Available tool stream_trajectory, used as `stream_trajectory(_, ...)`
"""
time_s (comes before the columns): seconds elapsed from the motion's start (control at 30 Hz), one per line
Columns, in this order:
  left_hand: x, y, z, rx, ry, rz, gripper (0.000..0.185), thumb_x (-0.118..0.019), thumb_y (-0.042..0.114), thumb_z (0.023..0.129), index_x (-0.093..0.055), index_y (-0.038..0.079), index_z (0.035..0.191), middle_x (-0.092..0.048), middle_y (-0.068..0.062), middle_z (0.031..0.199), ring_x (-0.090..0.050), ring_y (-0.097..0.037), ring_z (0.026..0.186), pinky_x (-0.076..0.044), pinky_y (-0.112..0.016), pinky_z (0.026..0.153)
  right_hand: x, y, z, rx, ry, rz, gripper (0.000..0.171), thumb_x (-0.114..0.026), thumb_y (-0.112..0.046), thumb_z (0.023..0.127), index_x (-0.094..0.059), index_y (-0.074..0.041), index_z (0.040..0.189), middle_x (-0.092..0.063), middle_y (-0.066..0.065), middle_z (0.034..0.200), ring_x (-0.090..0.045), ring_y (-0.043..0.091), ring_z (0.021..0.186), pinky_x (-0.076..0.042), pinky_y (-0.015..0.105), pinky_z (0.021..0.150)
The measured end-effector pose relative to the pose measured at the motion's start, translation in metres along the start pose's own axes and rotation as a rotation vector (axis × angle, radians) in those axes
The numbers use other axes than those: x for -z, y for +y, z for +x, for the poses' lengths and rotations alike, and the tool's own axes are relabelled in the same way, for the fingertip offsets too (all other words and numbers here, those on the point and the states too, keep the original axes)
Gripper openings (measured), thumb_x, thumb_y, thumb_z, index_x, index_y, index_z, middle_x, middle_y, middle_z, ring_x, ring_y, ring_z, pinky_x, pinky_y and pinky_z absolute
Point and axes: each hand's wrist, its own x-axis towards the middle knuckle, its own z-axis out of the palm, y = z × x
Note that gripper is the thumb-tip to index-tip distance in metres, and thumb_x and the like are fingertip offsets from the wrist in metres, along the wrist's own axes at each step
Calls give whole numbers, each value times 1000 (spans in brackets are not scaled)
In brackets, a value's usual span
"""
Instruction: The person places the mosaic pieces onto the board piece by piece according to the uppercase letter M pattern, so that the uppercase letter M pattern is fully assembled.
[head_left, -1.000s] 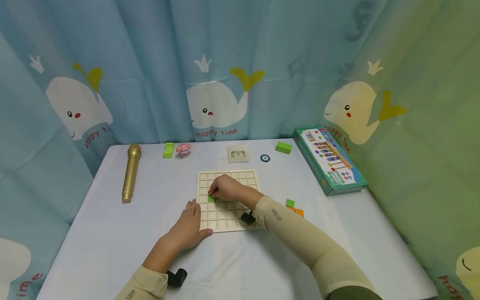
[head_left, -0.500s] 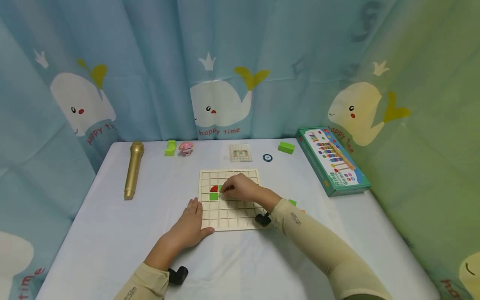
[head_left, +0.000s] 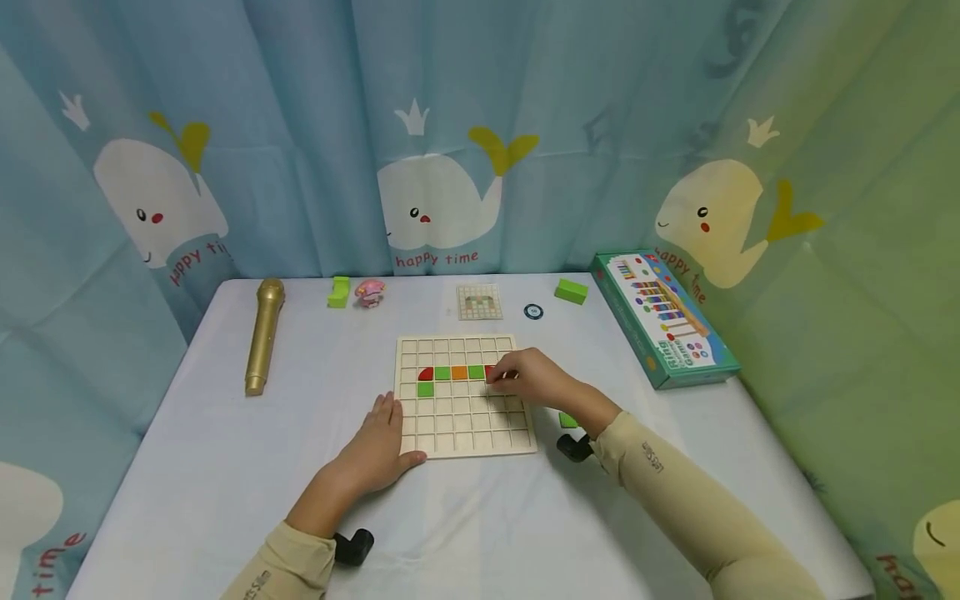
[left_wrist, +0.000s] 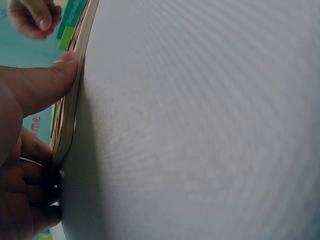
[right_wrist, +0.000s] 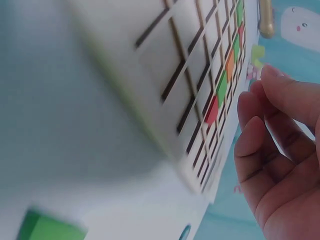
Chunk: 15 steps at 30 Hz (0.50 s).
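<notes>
A pale wooden grid board (head_left: 457, 429) lies on the table. A row of small tiles crosses it: a red quarter-round tile (head_left: 427, 374), a green tile (head_left: 442, 373), an orange tile (head_left: 459, 372), another green tile (head_left: 476, 372) and a red tile (right_wrist: 212, 111) at the right end. One more green tile (head_left: 426, 389) sits below the row's left end. My left hand (head_left: 375, 450) rests at the board's near left corner, its thumb (left_wrist: 47, 85) on the near edge. My right hand (head_left: 534, 377) is just over the right red tile; in the right wrist view its loosely bent fingers hold nothing.
Right of the board lies a loose green piece (head_left: 567, 420), partly behind the right wrist. Along the back are a gold microphone (head_left: 264, 337), a pink figurine (head_left: 369, 292), a pattern card (head_left: 479, 302), a round chip (head_left: 533, 312), green blocks (head_left: 572, 291) and a game box (head_left: 666, 321).
My right hand has moved rightward along the tile row, from its left end to its right end, uncovering the tiles between. My left hand has stayed at the board's corner.
</notes>
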Motion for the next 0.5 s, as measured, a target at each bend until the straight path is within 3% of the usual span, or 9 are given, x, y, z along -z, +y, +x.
stream_trajectory(0.23,3,2,-2,-6,2,-3,94,-71,41,94,-26,-22,147,-18,-39,157,-14,-50,148,-23,-55,118,14,15,-31,-11,37,-2,11,-75,-9,92,-78,-9,101,-72,-3,99,-63,15,89,-53,32,76)
stream_trajectory(0.5,6,4,-3,-15,6,-14,92,-71,39,94,-27,-22,146,-19,-40,156,-15,-51,148,-24,-56,117,21,35,-66,-88,79,10,10,-75,-11,92,-78,-9,101,-71,-5,95,-62,13,84,-53,33,74)
